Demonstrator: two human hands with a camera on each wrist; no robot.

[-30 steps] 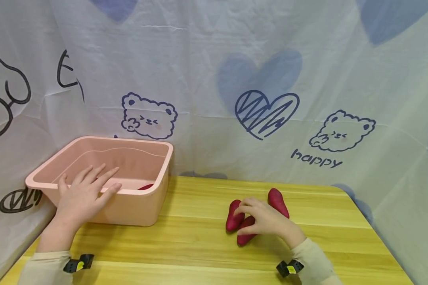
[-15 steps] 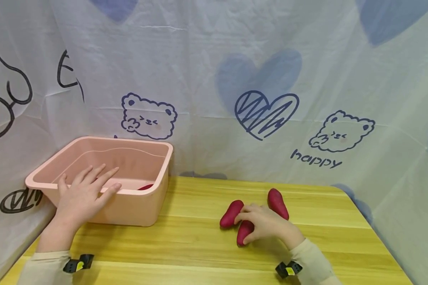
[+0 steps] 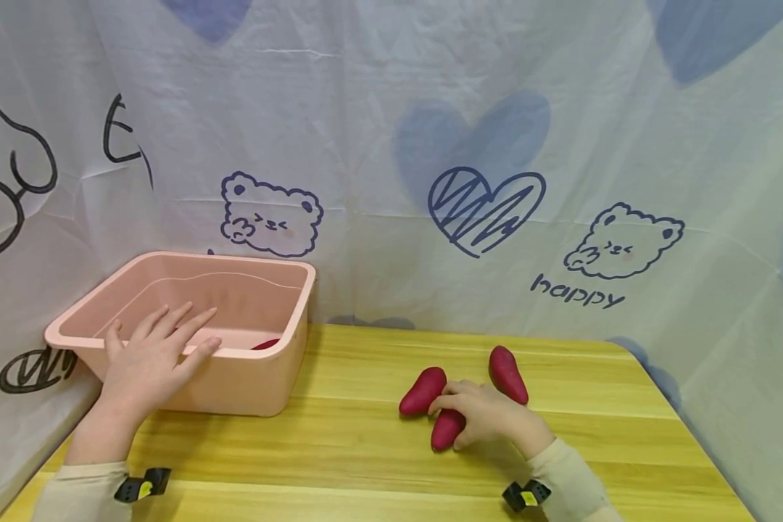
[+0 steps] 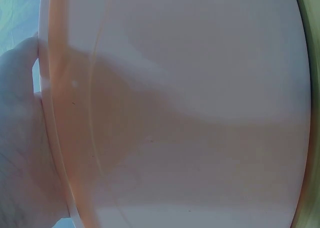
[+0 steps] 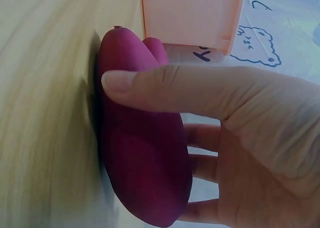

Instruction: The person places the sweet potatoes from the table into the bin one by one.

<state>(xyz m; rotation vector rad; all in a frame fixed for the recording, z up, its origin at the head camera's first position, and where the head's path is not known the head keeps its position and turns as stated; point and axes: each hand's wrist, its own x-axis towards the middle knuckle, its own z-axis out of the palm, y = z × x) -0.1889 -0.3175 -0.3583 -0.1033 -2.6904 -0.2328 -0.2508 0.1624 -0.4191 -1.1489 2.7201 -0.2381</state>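
Three purple-red sweet potatoes lie on the wooden table (image 3: 365, 464). My right hand (image 3: 489, 419) curls round the nearest sweet potato (image 3: 445, 430), which still rests on the tabletop; in the right wrist view my thumb (image 5: 165, 85) lies across that sweet potato (image 5: 142, 153). A second sweet potato (image 3: 422, 391) lies just left of my fingers, and a third (image 3: 507, 373) behind the hand. My left hand (image 3: 153, 355) rests flat, fingers straight, on the front rim of the pink plastic bin (image 3: 261, 377). Another sweet potato (image 3: 266, 344) shows inside the bin.
A white cloth printed with bears and hearts (image 3: 483, 210) hangs right behind the table and wraps round the left side. The bin's wall (image 4: 200, 112) fills the left wrist view. The table's rounded right corner (image 3: 633, 351) is near the potatoes.
My right hand has closed round the nearest sweet potato and drawn slightly toward me. The left sweet potato rolled a little leftward and lies flatter. My left hand has stayed still.
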